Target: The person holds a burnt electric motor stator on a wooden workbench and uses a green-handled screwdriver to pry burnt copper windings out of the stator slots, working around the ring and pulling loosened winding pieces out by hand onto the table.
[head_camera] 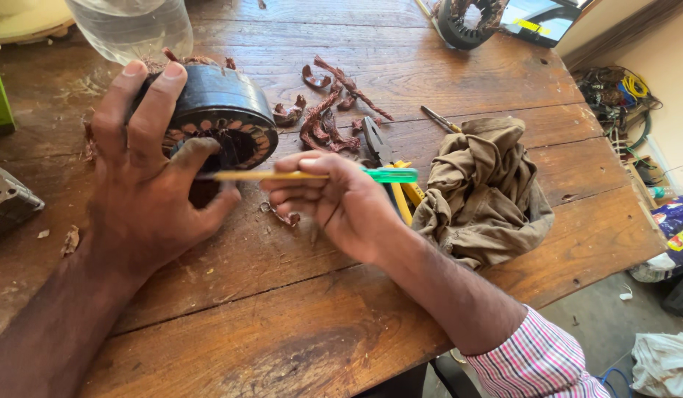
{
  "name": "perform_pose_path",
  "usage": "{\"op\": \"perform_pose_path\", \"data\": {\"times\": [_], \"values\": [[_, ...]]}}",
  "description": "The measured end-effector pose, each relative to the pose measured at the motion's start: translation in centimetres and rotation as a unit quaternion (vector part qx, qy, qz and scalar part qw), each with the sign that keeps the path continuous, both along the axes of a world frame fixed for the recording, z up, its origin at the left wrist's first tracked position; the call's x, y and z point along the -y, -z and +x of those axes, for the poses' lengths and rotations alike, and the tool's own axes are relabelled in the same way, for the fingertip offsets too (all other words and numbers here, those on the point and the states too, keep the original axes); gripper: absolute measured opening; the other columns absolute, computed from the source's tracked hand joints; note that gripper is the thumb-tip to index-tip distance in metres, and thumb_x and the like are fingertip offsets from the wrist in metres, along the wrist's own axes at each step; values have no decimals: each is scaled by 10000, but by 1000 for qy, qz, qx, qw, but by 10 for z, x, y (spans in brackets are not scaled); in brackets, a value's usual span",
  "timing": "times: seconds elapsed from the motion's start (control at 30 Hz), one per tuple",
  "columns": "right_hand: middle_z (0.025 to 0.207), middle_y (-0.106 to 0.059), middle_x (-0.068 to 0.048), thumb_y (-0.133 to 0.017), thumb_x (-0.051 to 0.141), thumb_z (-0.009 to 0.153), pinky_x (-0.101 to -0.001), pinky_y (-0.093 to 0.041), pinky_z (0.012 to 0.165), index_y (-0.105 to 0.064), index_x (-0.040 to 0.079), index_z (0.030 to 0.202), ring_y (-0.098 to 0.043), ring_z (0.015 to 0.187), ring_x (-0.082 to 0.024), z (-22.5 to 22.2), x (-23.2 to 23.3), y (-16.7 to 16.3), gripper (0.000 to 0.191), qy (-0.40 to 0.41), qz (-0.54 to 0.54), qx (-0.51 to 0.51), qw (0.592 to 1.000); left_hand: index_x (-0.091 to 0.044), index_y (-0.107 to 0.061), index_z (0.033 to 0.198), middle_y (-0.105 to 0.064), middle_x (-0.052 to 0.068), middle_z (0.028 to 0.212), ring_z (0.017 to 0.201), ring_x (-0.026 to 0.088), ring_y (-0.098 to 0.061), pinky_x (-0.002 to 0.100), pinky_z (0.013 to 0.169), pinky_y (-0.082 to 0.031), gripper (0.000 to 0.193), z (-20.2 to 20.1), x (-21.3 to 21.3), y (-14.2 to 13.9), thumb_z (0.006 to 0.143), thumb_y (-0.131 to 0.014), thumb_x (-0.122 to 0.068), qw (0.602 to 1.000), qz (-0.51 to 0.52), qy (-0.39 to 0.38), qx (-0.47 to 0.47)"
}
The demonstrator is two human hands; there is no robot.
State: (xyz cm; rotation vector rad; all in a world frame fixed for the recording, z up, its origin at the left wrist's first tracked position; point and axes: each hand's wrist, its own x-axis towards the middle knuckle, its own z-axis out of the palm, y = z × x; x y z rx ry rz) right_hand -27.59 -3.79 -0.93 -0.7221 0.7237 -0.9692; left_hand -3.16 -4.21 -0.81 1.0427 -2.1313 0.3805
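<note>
My left hand (146, 184) wraps the stator (220, 118), tilted on the table (297, 332) with its open face toward me; fingers lie over the top rim and the thumb presses the near edge. My right hand (334, 199) is closed around a thin yellow tool (282, 175) with a green end, pinched between thumb and fingers, tip pointing into the slots.

To do this well, I judge I should keep the stator braced hard against the wood so it cannot roll, slide the tip along one slot at a time, and push lightly so it neither snaps nor skids into my thumb.

Copper scraps (330, 110), pliers (382, 155) and a brown rag (485, 191) lie just beyond.
</note>
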Motion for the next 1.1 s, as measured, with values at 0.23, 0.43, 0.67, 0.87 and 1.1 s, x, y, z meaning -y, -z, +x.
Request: {"op": "perform_pose_path", "data": {"times": [0.23, 0.43, 0.67, 0.87, 1.1], "values": [[1040, -733, -272, -458, 85, 1035, -419, -589, 873, -648, -83, 1099, -719, 923, -294, 1, -11, 5, 262, 77, -168, -12, 983, -18, -801, 1015, -327, 139, 1622, 1540, 371, -252, 522, 1230, -407, 295, 1, 0, -2, 855, -899, -246, 1000, -6, -8, 3], [964, -726, -256, -439, 133, 1036, -380, -545, 781, -638, -51, 1042, -678, 819, -258, -5, -7, 9, 272, 128, -136, -33, 982, -9, -819, 1042, -341, 152, 1575, 1491, 380, -266, 544, 1234, -390, 243, -2, 0, 3, 864, -864, -168, 1000, -17, -12, -12], [936, -724, -231, -452, 170, 987, -377, -534, 748, -639, -32, 1027, -665, 797, -248, -3, -5, 11, 278, 147, -63, -36, 987, -24, -813, 1099, -312, 154, 1636, 1473, 351, -191, 472, 1247, -332, 202, -2, 4, 19, 971, -843, -177, 999, -12, -41, -14], [932, -729, -229, -451, 197, 982, -372, -523, 748, -645, -20, 1033, -645, 786, -233, -4, -4, 10, 295, 147, -54, -45, 987, -19, -809, 1070, -283, 188, 1598, 1472, 348, -204, 564, 1220, -320, 369, -1, 9, 22, 1007, -816, -383, 995, -44, -83, 40], [926, -724, -229, -464, 195, 986, -373, -517, 754, -639, -9, 1038, -639, 789, -233, -5, -4, 10, 274, 149, -54, -42, 986, -38, -818, 977, -277, 199, 1645, 1529, 357, -200, 650, 1212, -310, 372, -3, 6, 14, 959, -791, -408, 993, -47, -90, 65]]}}
